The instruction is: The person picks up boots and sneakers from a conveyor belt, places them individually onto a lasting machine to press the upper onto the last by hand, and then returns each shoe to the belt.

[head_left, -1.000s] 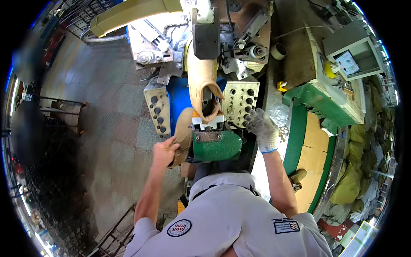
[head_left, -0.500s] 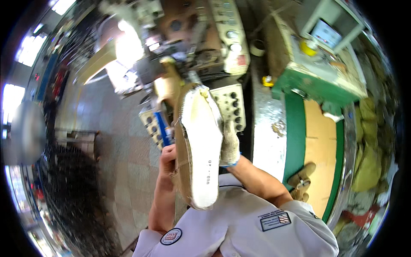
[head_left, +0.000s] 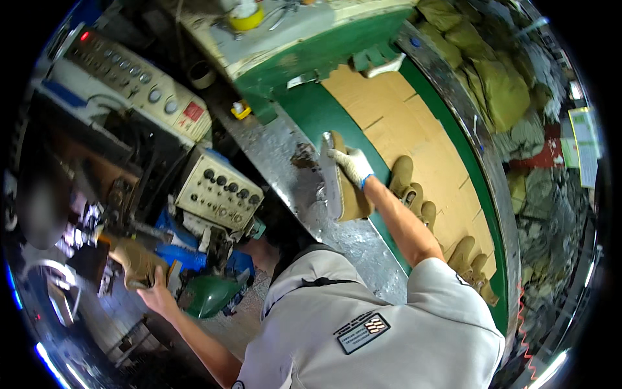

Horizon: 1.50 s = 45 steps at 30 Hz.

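Note:
My right hand [head_left: 353, 166], in a pale knitted glove with a blue cuff, grips a tan boot [head_left: 352, 203]. Its white underside faces left, and it is held on edge above the metal ledge [head_left: 304, 185] beside the green bench. Far to the left, my bare left hand [head_left: 157, 292] is closed on a second tan boot [head_left: 137, 259] next to the machine. The fingers beneath that boot are partly hidden. More tan boots [head_left: 403, 174] stand in a row on the cardboard [head_left: 382, 126], to the right of my right forearm.
A control box with black knobs [head_left: 220, 189] and a longer gauge panel [head_left: 139, 81] stand at the left. The green-sided table [head_left: 311, 55] borders the far end, with a yellow container [head_left: 246, 18] on it. Olive bundles [head_left: 495, 91] lie beyond the bench's right edge.
My view has swung right toward the bench. My gloved right hand has carried the white-bottomed boot right, over the ledge. My hands are now wide apart, the left on another boot by the machine.

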Tool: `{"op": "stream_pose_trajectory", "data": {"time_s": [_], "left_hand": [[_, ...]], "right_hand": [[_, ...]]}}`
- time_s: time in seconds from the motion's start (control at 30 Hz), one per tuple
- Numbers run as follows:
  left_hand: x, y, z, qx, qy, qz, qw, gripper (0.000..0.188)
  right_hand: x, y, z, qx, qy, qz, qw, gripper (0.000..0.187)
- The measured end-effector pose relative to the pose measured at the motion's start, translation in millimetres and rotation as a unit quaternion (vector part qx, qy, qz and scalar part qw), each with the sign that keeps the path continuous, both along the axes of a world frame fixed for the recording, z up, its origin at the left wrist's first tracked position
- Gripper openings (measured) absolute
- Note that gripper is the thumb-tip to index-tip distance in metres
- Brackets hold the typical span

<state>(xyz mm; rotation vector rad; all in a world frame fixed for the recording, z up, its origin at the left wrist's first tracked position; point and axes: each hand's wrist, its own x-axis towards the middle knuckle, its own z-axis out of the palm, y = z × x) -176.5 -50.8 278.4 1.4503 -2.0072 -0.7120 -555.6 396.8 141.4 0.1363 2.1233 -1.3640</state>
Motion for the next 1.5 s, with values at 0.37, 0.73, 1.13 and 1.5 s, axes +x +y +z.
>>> {"op": "stream_pose_trajectory", "data": {"time_s": [0.37, 0.73, 1.13, 1.5], "left_hand": [[6, -9, -5, -0.128, -0.142, 0.007, 0.982, 0.04], [34, -39, 12, 0.027, 0.05, -0.021, 0.998, 0.042], [54, 114, -29, 0.318, 0.394, -0.292, 0.811, 0.062], [-3, 77, -32, -0.008, 0.015, -0.198, 0.98, 0.03]], "right_hand": [[-9, 106, -164, 0.654, 0.077, 0.18, 0.73, 0.047], [74, -79, -57, 0.109, 0.096, 0.135, 0.98, 0.073], [196, -250, 132, -0.637, -0.258, 0.084, 0.721, 0.091], [67, -115, 63, -0.513, -0.202, -0.106, 0.828, 0.049]]}}
